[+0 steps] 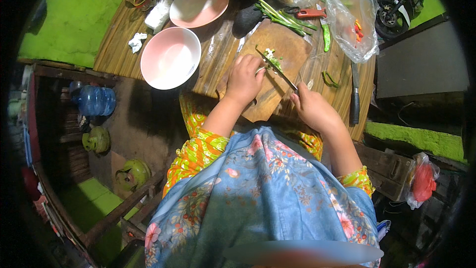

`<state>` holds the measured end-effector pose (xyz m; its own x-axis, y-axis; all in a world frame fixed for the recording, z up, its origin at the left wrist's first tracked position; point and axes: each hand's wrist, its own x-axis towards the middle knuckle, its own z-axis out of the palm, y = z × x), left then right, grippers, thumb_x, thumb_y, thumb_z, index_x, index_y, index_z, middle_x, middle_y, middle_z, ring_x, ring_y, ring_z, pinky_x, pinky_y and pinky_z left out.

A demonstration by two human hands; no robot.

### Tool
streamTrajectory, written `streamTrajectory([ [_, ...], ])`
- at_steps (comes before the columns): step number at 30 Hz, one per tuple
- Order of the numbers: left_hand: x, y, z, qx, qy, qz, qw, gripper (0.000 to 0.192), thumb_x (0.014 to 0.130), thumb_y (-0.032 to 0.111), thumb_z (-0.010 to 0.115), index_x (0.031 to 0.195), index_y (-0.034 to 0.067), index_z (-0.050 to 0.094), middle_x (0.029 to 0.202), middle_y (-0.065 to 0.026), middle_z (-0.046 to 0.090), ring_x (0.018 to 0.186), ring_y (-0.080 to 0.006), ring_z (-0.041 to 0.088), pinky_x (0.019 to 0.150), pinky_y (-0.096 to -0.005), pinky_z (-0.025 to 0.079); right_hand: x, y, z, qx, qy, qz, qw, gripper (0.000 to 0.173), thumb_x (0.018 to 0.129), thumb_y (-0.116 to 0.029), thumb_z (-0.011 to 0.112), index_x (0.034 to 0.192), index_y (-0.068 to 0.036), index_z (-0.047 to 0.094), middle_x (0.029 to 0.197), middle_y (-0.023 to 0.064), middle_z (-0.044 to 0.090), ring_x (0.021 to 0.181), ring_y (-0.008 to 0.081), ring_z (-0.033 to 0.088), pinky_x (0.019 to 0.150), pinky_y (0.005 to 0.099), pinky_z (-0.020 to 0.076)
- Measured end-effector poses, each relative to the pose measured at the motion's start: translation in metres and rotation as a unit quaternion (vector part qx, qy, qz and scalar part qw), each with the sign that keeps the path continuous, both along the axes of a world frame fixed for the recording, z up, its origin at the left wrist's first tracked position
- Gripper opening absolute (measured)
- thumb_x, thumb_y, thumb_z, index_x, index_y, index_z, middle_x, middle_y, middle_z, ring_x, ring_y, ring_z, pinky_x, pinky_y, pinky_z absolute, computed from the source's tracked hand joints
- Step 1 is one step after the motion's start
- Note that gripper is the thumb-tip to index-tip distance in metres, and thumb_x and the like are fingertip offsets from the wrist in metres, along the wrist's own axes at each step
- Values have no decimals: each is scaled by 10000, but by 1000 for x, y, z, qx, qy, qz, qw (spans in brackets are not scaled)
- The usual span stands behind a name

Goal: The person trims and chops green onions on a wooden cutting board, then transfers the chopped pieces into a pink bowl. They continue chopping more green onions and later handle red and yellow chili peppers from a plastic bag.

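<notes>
My right hand (310, 108) is closed round the handle of a kitchen knife (279, 71), whose blade slants up and left over the wooden cutting board (267, 96). My left hand (245, 76) rests at the board's left side, its fingertips holding the pale end of a spring onion (261, 69) beside the blade. Chopped spring onion (272, 58), white and green, lies just beyond the knife. A bunch of whole spring onions (284, 16) lies across the board's far edge. A slim green chilli (326, 38) is on the wooden table, right of the board.
Two pink-and-white bowls (171, 58) stand on the left. A second knife with a black handle (355, 106) lies near the right edge. Beyond it is a clear plastic bag (349, 15) with red chilli pieces. A red-handled tool (310, 13) and a dark stone-like object (247, 21) lie behind the board.
</notes>
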<state>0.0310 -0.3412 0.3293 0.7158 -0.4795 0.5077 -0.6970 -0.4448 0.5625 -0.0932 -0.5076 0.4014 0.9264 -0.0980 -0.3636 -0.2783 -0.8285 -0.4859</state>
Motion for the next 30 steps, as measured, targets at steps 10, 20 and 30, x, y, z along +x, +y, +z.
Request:
streamTrajectory([
  [10,-1,6,4,13,-3,-25,1000,197,722,52,641,904,31,567,894,-145,547,864,-357,527,778,-434,440,11,10,-11,3,-5,16,1000,313,963,-262,424,1024,45,423,797,315,604,809,490,588,730,543,459],
  [20,-1,9,3,20,22,-15,999,156,751,76,646,887,42,576,880,-139,582,872,-346,554,776,-421,447,7,17,-18,1,10,-1,1000,309,963,-262,423,1023,41,423,798,316,607,792,492,589,717,550,457],
  [30,0,11,-1,14,25,-22,999,156,760,80,656,894,40,585,904,-138,597,879,-337,566,781,-414,455,-7,16,-17,-3,-9,11,1000,310,963,-257,420,1019,48,423,767,308,605,771,490,589,699,557,451],
])
